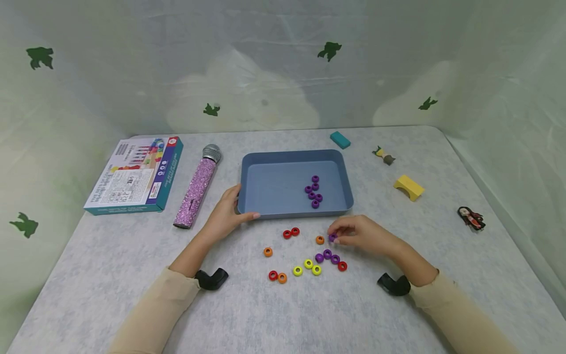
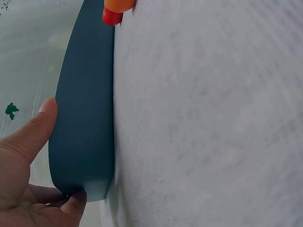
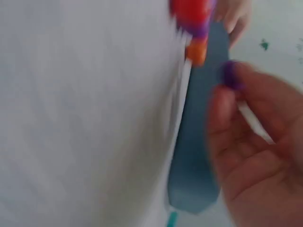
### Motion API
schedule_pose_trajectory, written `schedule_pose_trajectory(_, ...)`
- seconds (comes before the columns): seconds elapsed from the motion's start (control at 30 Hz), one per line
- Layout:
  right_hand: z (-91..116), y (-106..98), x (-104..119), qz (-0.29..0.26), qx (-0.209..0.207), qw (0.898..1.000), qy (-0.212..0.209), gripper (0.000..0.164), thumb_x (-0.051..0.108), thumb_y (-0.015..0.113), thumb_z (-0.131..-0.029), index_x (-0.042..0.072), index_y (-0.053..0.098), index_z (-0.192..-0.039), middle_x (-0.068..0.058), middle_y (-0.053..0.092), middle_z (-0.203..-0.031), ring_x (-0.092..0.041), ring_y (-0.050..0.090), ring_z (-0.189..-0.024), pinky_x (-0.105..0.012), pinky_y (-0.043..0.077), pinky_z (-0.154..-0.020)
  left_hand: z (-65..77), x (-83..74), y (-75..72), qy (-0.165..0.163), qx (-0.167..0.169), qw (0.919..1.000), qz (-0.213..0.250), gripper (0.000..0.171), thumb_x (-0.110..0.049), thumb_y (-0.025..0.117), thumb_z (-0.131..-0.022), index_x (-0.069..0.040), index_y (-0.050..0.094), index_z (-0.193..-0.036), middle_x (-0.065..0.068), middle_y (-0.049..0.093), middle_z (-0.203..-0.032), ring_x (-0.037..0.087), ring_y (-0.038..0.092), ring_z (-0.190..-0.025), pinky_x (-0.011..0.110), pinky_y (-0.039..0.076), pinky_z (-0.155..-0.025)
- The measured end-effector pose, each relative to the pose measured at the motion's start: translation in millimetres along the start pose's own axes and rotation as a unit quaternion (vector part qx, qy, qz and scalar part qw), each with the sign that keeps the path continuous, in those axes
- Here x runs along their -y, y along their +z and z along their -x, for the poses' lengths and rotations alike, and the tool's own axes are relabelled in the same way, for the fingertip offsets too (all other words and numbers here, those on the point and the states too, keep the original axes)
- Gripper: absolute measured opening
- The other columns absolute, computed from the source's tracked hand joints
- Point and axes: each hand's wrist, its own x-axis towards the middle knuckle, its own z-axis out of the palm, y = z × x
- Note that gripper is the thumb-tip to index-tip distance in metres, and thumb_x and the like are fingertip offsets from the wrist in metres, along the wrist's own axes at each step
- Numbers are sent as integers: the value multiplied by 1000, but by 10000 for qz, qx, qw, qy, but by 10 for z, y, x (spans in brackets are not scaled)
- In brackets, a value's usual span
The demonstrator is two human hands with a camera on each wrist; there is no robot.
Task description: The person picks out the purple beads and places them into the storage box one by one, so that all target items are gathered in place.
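Observation:
My left hand holds the blue-grey tray at its near left corner. In the left wrist view the thumb lies along the rim and the other fingers bend round the corner. Between thumb and fingertips my right hand pinches a purple bead, just in front of the tray's near right side. Inside the tray, toward the right, lie several purple beads. More purple beads sit on the table close below the right hand, with an orange bead just left of its fingertips.
Red beads, orange beads and yellow beads are scattered before the tray. Left of it lie a glittery pink microphone and a boxed game. A teal block, yellow arch block and small doll figure lie rightward.

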Motion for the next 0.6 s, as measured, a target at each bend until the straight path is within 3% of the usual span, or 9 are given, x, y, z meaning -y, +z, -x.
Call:
schedule_pose_trajectory(0.17,-162,-205,47,85,-977,9944,-397,25,24,57,-77,10,59,-98,6,55,-90,-9,50,-78,-26,47,-68,6,-8,0,-43,-12,10000,-47,98,-49,63,-62,-5,11,-133,13,14,-133,27,27,-116,33,32,-92)
schedule_pose_trajectory(0.3,-346,-348,67,36,-1527,9876,-373,25,23,55,-79,11,57,-100,4,54,-93,-10,50,-81,-25,47,-71,8,-3,-1,-7,-11,10000,-41,97,-48,63,-62,-5,11,-133,13,14,-133,27,26,-116,33,32,-93)
schedule_pose_trajectory(0.43,-553,-405,25,38,-1710,9852,-93,26,22,55,-79,10,56,-102,3,53,-94,-10,50,-83,-25,46,-74,5,5,3,25,-25,10000,-22,97,-48,63,-62,-5,11,-133,13,14,-133,27,25,-117,33,31,-93)
schedule_pose_trajectory(0.6,-777,-372,-99,430,-1596,9860,211,24,17,55,-79,7,57,-101,-1,54,-95,-12,50,-83,-27,45,-74,2,12,10,35,-37,10000,-19,98,-49,62,-62,-5,11,-133,13,15,-133,27,25,-117,33,31,-93)
